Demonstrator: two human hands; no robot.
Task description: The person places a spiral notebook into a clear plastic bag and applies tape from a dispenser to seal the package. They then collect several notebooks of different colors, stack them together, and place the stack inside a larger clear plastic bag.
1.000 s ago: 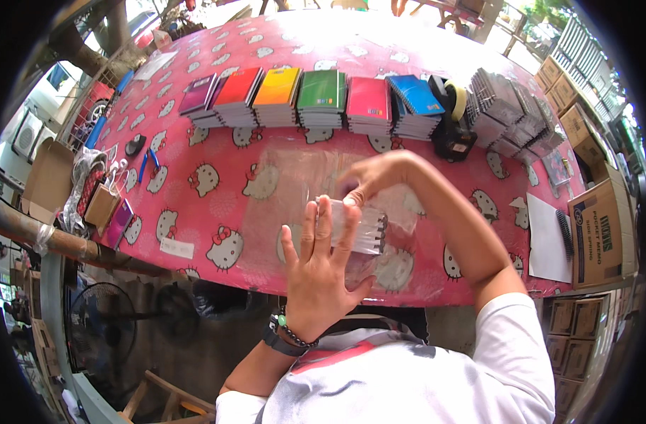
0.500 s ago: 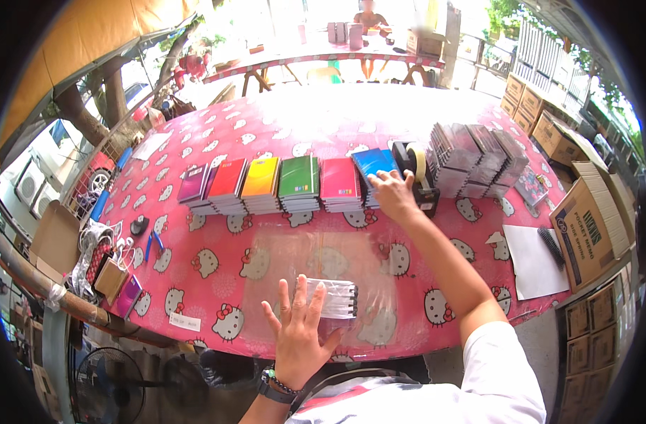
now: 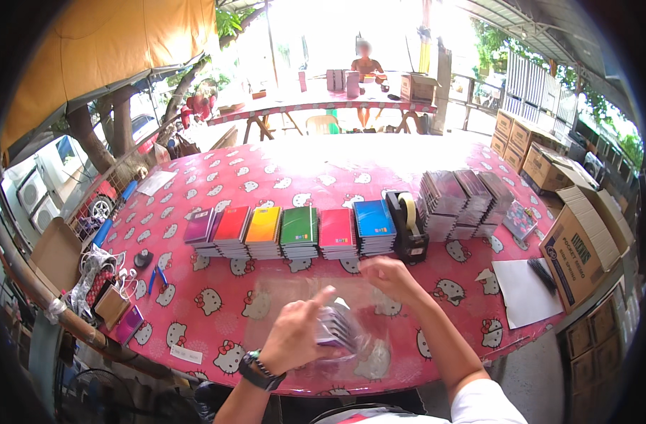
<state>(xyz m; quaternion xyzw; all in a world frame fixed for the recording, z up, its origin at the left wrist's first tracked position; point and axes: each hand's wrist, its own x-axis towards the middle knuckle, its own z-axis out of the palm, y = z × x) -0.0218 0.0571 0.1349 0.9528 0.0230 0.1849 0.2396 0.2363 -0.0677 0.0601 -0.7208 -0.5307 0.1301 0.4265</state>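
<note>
My left hand (image 3: pixel 289 340) grips a small bundle of notebooks (image 3: pixel 335 331) in clear plastic, thumb along its near side and index finger pointing up. The bundle is tilted, its dark-bound edges showing through the wrap. Right of it and a little farther off, my right hand (image 3: pixel 392 277) is raised with fingertips pinched together; what they hold, if anything, is too small to make out. Just beyond that hand stands a black tape dispenser (image 3: pixel 410 244) with a roll of tape. A clear plastic sheet (image 3: pixel 266 304) lies flat under the bundle.
Notebook stacks line the middle: purple (image 3: pixel 199 227), red (image 3: pixel 231 225), yellow (image 3: pixel 264 225), green (image 3: pixel 299 226), pink (image 3: pixel 337 230), blue (image 3: pixel 374 219). Plastic-wrapped packs (image 3: pixel 453 205) stand right of the dispenser. White paper (image 3: pixel 520 297) and an open carton (image 3: pixel 581 247) are far right. A person (image 3: pixel 366 67) sits beyond.
My right hand has come back toward me from the dispenser, its fingers now pinched. My left hand has gone from lying flat beside the bundle to gripping and tilting it. The view has tipped up.
</note>
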